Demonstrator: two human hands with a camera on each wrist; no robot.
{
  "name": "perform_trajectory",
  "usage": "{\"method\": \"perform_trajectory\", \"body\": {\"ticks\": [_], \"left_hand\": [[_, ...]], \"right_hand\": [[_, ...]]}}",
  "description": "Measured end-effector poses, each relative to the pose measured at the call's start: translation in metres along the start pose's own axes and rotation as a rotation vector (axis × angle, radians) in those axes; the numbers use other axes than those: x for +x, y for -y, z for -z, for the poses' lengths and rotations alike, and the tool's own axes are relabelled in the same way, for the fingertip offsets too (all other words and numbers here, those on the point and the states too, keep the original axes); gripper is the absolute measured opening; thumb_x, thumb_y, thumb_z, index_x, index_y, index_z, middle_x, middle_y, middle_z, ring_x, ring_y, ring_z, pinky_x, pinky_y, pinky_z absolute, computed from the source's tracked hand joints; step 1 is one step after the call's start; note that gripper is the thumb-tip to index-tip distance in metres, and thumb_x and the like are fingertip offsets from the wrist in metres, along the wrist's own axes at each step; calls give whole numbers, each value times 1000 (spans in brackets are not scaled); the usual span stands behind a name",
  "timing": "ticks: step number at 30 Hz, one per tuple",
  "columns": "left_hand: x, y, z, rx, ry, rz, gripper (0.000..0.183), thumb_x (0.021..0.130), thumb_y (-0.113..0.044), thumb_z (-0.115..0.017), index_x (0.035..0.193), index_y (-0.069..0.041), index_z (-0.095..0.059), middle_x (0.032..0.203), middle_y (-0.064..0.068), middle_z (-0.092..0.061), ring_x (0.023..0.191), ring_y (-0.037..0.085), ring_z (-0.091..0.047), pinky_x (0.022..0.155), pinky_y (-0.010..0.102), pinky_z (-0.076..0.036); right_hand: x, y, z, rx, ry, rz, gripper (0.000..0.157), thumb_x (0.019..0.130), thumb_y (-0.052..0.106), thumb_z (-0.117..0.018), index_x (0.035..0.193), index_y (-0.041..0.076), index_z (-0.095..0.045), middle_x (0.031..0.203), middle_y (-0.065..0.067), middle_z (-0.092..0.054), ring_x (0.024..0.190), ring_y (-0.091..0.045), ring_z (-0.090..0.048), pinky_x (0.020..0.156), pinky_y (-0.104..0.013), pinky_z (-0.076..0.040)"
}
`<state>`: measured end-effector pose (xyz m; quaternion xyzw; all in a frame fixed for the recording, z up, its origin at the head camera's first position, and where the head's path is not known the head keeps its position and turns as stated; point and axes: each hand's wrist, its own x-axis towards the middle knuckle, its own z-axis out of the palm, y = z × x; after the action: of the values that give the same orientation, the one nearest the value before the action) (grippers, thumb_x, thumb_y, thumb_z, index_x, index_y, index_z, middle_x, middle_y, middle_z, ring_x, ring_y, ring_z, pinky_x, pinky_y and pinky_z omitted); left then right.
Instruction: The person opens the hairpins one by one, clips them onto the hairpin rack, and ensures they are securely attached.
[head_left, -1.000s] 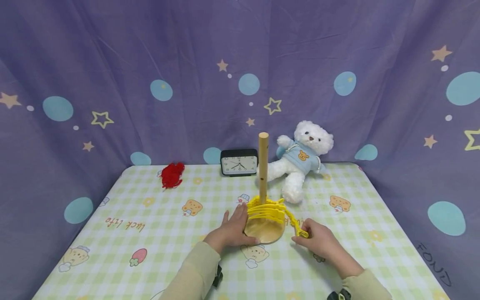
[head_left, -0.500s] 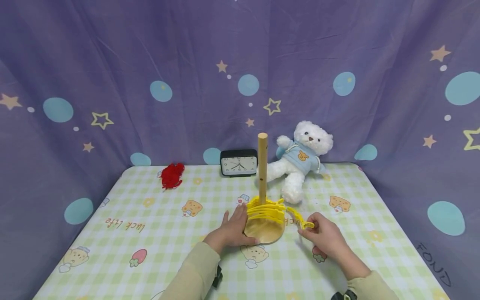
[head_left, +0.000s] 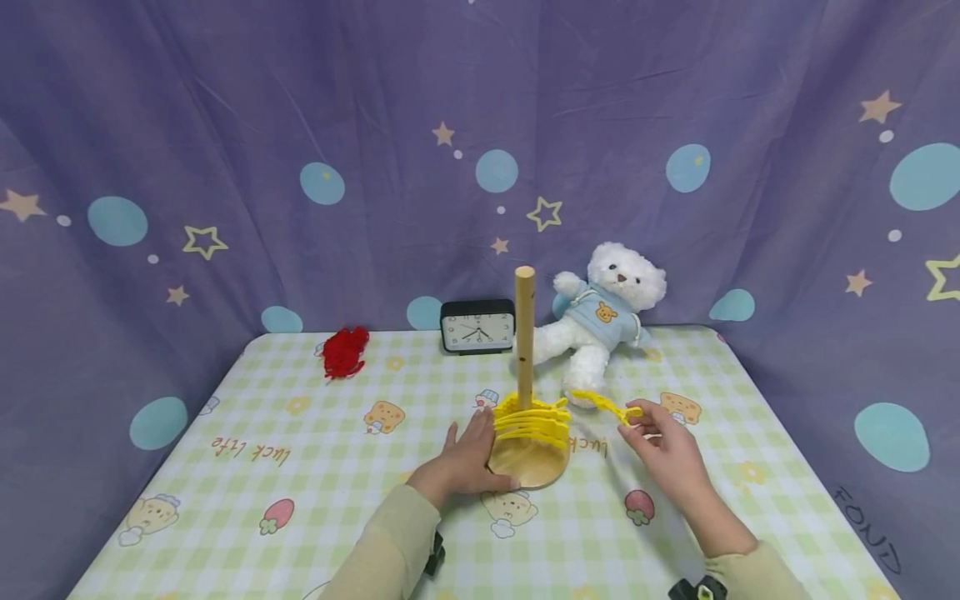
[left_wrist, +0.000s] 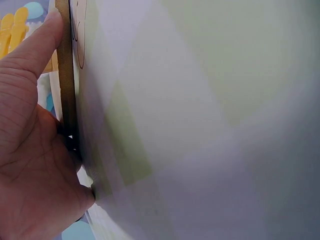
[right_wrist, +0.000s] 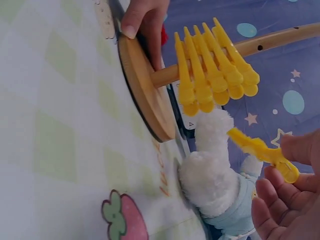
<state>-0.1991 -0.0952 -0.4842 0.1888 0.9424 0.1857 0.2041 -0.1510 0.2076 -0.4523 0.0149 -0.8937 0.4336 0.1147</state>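
Observation:
A wooden stand with a round base (head_left: 529,467) and an upright dowel (head_left: 526,333) stands on the table. Around the dowel's lower part sits a bunch of yellow plastic pieces (right_wrist: 212,75), tapered to points with rounded ends. My left hand (head_left: 467,457) holds the base at its left rim, thumb along the front edge; in the left wrist view the thumb lies against the base's edge. To the right, my right hand (head_left: 663,446) pinches a yellow knobbly strip with a looped end (right_wrist: 255,149) between thumb and fingers. It is raised, its free end pointing left, apart from the bunch.
Behind the stand, a black alarm clock (head_left: 477,327) and a white teddy bear (head_left: 609,308) in a blue top stand near the back edge. A red tangle of yarn (head_left: 345,352) lies at the back left. A checked cloth (head_left: 315,517) covers the table.
My right hand has moved back and to the right with the yellow strip, whose free end has come away from the bunch. My left hand keeps its place on the base.

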Motion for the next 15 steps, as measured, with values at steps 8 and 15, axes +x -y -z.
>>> {"method": "perform_trajectory", "body": {"ticks": [8,15], "left_hand": [[0,1,0,-7,0,-2,115,80,-64,-69,157,-4,-7,164,8,2,150,22,3,116,52,6],[0,1,0,-4,-3,-7,115,80,-63,-69,156,-3,-6,164,9,1,150,22,2,116,53,6]], "right_hand": [[5,4,4,48,-61,66,30,103,17,-51,130,6,-55,105,-14,-65,95,-22,-63,75,-29,-54],[10,8,-1,107,-165,165,26,103,13,-49,125,4,-59,98,-13,-69,85,-4,-60,69,-15,-49]]}}
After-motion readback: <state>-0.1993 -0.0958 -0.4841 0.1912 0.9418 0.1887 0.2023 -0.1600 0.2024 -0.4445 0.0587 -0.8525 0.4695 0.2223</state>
